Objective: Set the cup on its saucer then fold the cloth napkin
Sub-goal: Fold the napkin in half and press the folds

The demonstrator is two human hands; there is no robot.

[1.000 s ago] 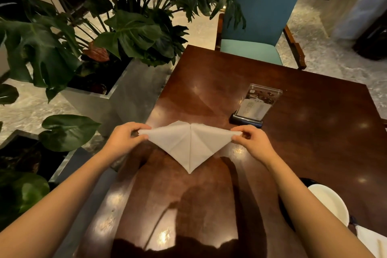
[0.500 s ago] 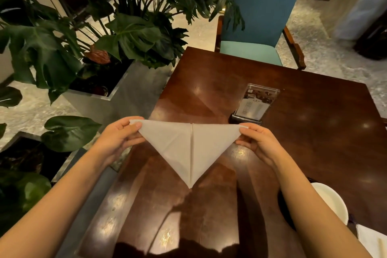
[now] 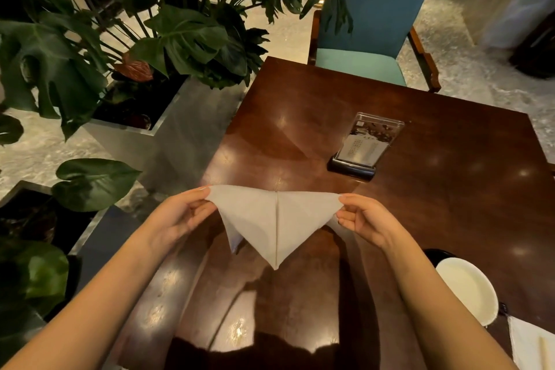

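Over glossy table, creased triangular napkin

The scene is lit dimly and warmly from overhead. Small round highlights are reflected in the polished table toward 3 o'clock and again near 6 o'clock. A dark shadow is cast across the wood at 6 o'clock, below the pale napkin, which is rendered bright. Wide-angle curvature is seen at the edges, and the chair at 12 o'clock appears bent. The foliage toward 10 o'clock is underexposed. Fine detail is slightly soft throughout.
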